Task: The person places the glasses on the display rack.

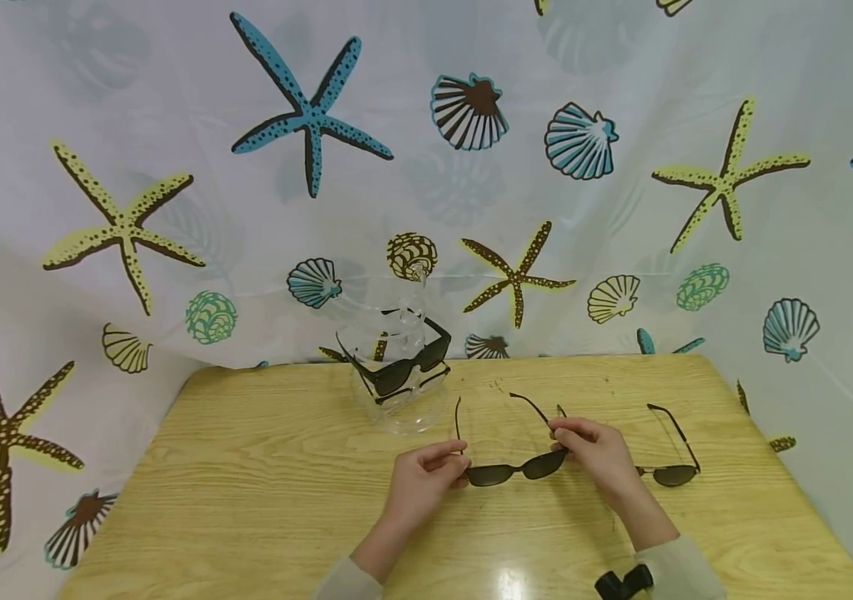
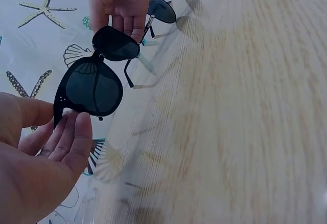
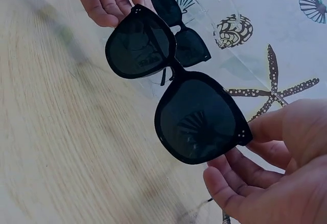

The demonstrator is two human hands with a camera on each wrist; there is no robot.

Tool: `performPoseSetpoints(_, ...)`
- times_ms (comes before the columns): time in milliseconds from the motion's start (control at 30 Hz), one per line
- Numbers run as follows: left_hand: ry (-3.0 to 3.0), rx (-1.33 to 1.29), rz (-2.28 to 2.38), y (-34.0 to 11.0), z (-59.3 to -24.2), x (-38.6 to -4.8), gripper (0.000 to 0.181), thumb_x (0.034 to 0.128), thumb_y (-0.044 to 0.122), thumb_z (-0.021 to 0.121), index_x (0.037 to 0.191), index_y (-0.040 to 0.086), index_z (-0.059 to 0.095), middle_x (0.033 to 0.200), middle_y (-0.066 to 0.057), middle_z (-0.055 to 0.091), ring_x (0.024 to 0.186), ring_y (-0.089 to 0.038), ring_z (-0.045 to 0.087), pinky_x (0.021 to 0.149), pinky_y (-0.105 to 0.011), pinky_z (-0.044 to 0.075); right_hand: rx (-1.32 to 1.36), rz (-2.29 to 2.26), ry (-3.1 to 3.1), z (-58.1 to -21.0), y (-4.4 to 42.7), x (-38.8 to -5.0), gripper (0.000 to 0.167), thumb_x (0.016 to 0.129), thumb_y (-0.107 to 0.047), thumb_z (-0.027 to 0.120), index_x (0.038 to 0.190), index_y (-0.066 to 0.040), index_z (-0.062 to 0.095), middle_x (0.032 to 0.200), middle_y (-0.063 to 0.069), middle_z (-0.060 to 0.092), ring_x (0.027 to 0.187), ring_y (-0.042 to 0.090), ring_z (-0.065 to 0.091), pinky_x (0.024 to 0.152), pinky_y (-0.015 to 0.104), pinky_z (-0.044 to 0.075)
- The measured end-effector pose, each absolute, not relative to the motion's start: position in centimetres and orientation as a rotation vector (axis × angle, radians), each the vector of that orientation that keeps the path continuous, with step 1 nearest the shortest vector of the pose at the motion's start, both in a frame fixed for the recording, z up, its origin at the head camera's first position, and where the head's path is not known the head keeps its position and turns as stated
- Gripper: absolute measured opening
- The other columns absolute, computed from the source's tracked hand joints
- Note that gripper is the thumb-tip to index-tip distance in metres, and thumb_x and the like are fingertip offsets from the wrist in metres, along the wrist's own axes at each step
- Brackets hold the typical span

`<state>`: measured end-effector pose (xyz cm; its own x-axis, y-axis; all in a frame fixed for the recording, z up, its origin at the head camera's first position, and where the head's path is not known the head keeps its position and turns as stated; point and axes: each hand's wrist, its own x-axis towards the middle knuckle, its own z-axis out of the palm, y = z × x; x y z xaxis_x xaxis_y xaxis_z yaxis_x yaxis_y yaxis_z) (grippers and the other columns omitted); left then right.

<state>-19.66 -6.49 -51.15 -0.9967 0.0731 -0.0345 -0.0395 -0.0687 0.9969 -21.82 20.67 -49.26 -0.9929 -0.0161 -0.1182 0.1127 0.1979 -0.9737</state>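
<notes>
A pair of black sunglasses (image 1: 489,476) is held up between both hands, its dark lenses toward the wearer and its temples spread away. The left hand (image 1: 429,479) pinches the left corner of the frame with thumb and fingers. At the opposite corner, near the hinge, the right hand (image 1: 599,454) grips the frame. Both wrist views show the lenses close up; the near lens (image 2: 94,86) sits by the left fingertips and the other lens (image 3: 199,124) by the right ones. Partly behind the right hand, a second pair of sunglasses (image 1: 674,476) lies on the table with its temples unfolded.
A clear stand (image 1: 403,423) at the table's back carries black sunglasses (image 1: 393,377) above thin-framed glasses (image 1: 396,397). The wooden table (image 1: 268,500) meets a curtain (image 1: 396,208) printed with starfish and shells. A black strap-mounted device (image 1: 621,583) sits at the right sleeve.
</notes>
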Motion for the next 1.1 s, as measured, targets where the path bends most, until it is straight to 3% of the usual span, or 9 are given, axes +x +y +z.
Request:
performPoseSetpoints(233, 2.039, 0.032, 2.277, -6.8, -51.0, -19.7, 0.034, 0.0958, -0.003, 0.072, 0.127, -0.016, 0.068, 0.105, -0.029, 0.077, 0.077, -0.014, 0.077, 0.077, -0.030, 0.065, 0.038, -1.889, 2.370, -49.0, 20.6, -21.9, 0.036, 0.109, -0.019, 0.061, 0.137, 0.002, 0.067, 0.122, 0.018, 0.074, 0.108, 0.020, 0.070, 0.089, 0.036, 0.060)
performPoseSetpoints(467, 2.123, 0.040, 2.288, -7.2, -49.1, -19.3, 0.030, 0.0957, -0.003, 0.073, 0.124, -0.011, 0.072, 0.103, -0.027, 0.077, 0.078, -0.017, 0.078, 0.077, -0.029, 0.065, -0.035, -1.908, 2.390, -48.0, 20.3, -22.0, 0.034, 0.108, -0.021, 0.063, 0.135, -0.002, 0.070, 0.118, 0.018, 0.075, 0.091, 0.012, 0.070, 0.087, 0.034, 0.062)
performPoseSetpoints(600, 2.184, 0.061, 2.284, -7.6, -48.0, -19.1, 0.028, 0.0954, -0.003, 0.073, 0.122, -0.009, 0.074, 0.102, -0.027, 0.077, 0.079, -0.019, 0.079, 0.077, -0.029, 0.065, -0.070, -1.911, 2.426, -47.6, 19.9, -22.3, 0.032, 0.107, -0.022, 0.064, 0.133, -0.004, 0.072, 0.116, 0.016, 0.076, 0.087, 0.013, 0.069, 0.085, 0.032, 0.061)
performPoseSetpoints(800, 2.237, 0.067, 2.303, -8.4, -46.5, -19.0, 0.027, 0.0949, -0.003, 0.074, 0.122, -0.006, 0.075, 0.102, -0.028, 0.077, 0.078, -0.013, 0.078, 0.077, -0.028, 0.065, -0.118, -1.946, 2.441, -46.1, 18.8, -22.6, 0.033, 0.107, -0.024, 0.066, 0.132, -0.004, 0.073, 0.115, 0.016, 0.076, 0.087, 0.014, 0.069, 0.081, 0.024, 0.059)
performPoseSetpoints(1100, 2.280, 0.098, 2.374, -9.2, -44.2, -18.3, 0.027, 0.0966, 0.002, 0.074, 0.123, -0.005, 0.074, 0.106, -0.026, 0.076, 0.083, -0.010, 0.077, 0.080, -0.026, 0.064, -0.169, -1.981, 2.466, -43.6, 16.9, -24.0, 0.030, 0.107, -0.022, 0.065, 0.130, -0.005, 0.075, 0.116, 0.018, 0.076, 0.091, 0.008, 0.070, 0.081, 0.024, 0.059)
